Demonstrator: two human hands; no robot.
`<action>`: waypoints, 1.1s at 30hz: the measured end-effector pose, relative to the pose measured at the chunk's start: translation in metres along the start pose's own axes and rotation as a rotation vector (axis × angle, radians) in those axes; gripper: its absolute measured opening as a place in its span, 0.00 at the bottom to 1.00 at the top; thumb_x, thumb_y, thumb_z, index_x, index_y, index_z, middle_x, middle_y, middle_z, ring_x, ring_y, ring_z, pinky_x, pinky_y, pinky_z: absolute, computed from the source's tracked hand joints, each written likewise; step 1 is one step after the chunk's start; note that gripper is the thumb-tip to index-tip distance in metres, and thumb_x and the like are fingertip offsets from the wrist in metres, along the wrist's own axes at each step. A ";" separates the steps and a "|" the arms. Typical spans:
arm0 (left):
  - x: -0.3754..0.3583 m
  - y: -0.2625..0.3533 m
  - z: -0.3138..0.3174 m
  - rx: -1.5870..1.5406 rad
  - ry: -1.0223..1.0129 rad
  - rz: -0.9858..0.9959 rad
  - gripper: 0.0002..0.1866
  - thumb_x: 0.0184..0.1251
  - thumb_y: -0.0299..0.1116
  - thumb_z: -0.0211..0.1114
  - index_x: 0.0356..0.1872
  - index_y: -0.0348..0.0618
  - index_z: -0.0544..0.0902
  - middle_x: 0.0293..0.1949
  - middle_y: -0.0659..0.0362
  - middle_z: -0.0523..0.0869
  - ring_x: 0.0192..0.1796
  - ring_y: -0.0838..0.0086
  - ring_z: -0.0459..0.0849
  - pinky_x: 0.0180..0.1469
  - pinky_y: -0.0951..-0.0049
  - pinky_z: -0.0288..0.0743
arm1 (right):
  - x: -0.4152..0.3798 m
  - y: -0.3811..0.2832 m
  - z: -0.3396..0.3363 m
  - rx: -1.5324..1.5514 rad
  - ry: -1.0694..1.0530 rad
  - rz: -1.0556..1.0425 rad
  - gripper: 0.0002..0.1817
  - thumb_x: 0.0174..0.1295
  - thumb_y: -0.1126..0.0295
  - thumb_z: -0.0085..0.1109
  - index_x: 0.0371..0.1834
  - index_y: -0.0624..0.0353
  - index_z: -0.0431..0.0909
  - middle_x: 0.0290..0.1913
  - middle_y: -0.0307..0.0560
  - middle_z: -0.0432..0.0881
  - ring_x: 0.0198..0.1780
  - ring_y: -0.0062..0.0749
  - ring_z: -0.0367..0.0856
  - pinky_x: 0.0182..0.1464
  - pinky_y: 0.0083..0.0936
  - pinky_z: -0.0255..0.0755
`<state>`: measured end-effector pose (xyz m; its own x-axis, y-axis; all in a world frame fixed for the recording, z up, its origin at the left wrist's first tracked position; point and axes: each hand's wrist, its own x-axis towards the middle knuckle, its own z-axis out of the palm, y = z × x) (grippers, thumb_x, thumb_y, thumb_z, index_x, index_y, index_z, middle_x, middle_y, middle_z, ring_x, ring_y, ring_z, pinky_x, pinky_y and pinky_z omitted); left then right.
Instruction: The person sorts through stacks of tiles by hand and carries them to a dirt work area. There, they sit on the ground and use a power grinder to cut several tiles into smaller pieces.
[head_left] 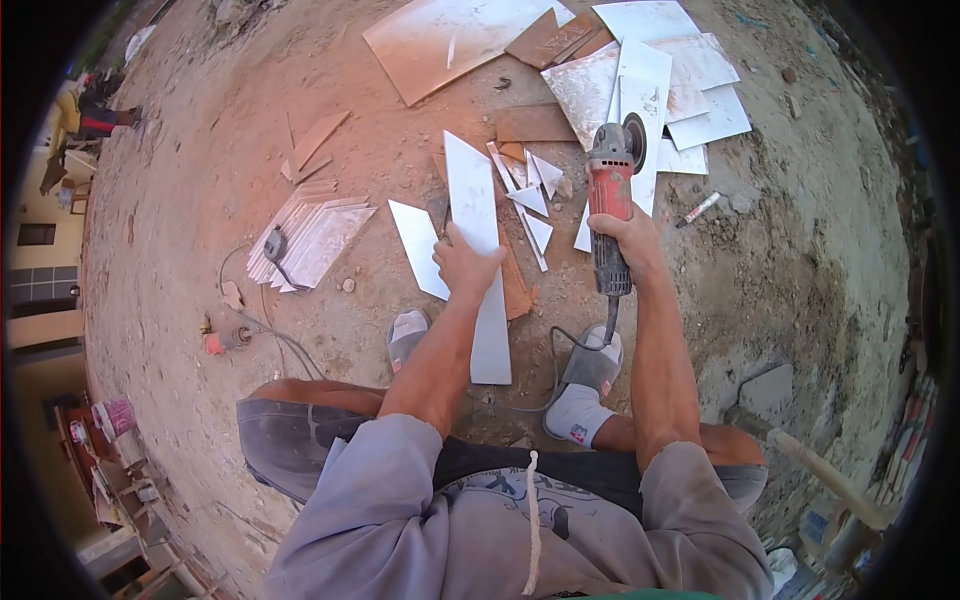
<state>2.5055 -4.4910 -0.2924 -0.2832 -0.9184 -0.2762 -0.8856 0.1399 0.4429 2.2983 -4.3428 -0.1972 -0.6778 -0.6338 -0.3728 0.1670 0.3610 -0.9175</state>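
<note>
Our right hand [632, 238] grips the red grinder [611, 190] around its body — likely heavy, safest held there, clear of the disc [635, 140]. Our left hand [467, 262] clasps the white tile strip [474, 185] midway, its near end between our feet [590, 368] — stiff, probably brittle, best supported centrally.

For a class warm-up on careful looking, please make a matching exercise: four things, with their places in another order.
Things
1. Red grinder
2. Long white strip
3. Small white-and-red tube
4. Grey sandals

Places
A. On the person's feet
B. Under the left hand
C. On the ground, right of the grinder
D. In the right hand

Right pairs: 1-D; 2-B; 3-C; 4-A
</note>
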 end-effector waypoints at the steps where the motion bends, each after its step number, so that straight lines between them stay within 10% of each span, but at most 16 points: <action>1: 0.012 0.006 -0.004 -0.009 -0.001 -0.053 0.58 0.43 0.53 0.79 0.74 0.39 0.57 0.59 0.37 0.68 0.64 0.44 0.68 0.64 0.50 0.68 | 0.003 0.003 0.001 -0.022 0.000 -0.015 0.25 0.45 0.59 0.72 0.44 0.65 0.79 0.32 0.42 0.82 0.29 0.24 0.79 0.35 0.25 0.73; 33: 0.056 0.022 0.015 0.011 -0.032 -0.071 0.65 0.50 0.62 0.75 0.76 0.29 0.46 0.70 0.38 0.64 0.73 0.49 0.63 0.71 0.46 0.56 | 0.022 0.021 0.029 0.003 -0.054 -0.033 0.22 0.50 0.61 0.69 0.44 0.62 0.78 0.32 0.38 0.78 0.28 0.21 0.75 0.32 0.22 0.70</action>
<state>2.4644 -4.5332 -0.3110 -0.2311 -0.9138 -0.3340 -0.9076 0.0789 0.4123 2.3078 -4.3686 -0.2290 -0.6432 -0.6814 -0.3493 0.1474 0.3375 -0.9297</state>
